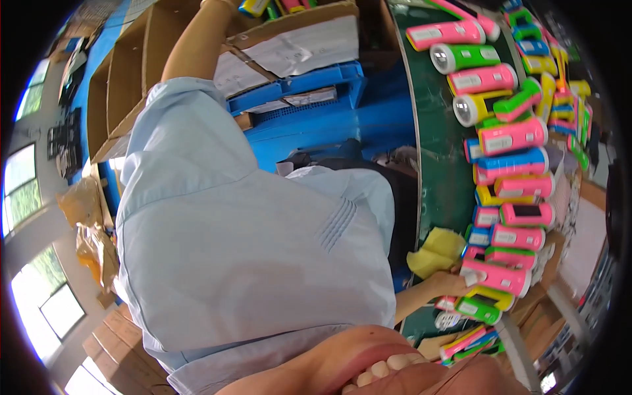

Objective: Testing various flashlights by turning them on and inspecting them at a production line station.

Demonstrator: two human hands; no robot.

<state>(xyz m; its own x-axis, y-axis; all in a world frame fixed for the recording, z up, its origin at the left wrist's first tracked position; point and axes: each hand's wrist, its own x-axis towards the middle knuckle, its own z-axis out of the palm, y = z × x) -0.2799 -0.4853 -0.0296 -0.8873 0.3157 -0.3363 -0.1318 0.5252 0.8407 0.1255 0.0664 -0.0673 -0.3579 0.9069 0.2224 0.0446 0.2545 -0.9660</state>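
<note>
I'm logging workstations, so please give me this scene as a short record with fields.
Right hand: touching a pink flashlight
Left hand: out of view beyond the top edge
Cardboard box: coloured items inside, near the left forearm
Green table: rough row of multicoloured flashlights
Yellow sheet: beside the right hand, material unclear
Floor: blue

Pale blue shirt (263,257) here, softly creased, with short parallel darker-blue lines (337,224) across one patch, and a loose left sleeve (187,125) giving way to bare forearm (192,49)!
</note>
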